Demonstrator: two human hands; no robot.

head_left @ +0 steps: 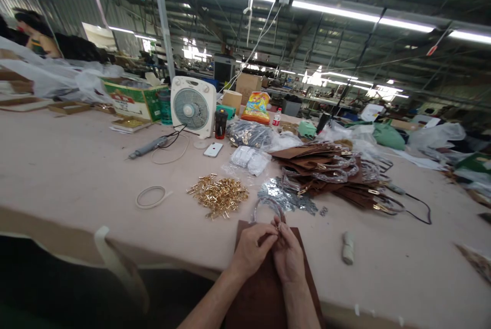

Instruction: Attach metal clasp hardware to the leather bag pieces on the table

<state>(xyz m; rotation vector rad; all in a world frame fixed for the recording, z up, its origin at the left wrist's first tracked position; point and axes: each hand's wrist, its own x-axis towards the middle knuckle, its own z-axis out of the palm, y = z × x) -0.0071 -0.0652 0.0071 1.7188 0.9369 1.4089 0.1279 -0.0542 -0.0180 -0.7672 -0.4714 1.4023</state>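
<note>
A brown bag piece [261,298] lies over the table's front edge, below both hands. Its plastic-wrapped handle [264,202] loops up beyond my fingertips. My right hand [288,255] is closed at the right end of that handle, fingers curled round it. Against it, my left hand [253,247] is closed in a pinch. A small shiny bit shows where the fingertips meet; what the left fingers hold is too small to make out. Beyond the hands lie a pile of gold metal fittings [220,196] and a heap of small silver plates [287,197].
Stacked brown bag pieces [330,170] with wrapped handles lie to the right. A fan [193,106], a phone [213,150], a corded hand tool [149,147] and a tape ring [151,197] are on the table [95,175]. A rolled cloth [348,248] sits at right.
</note>
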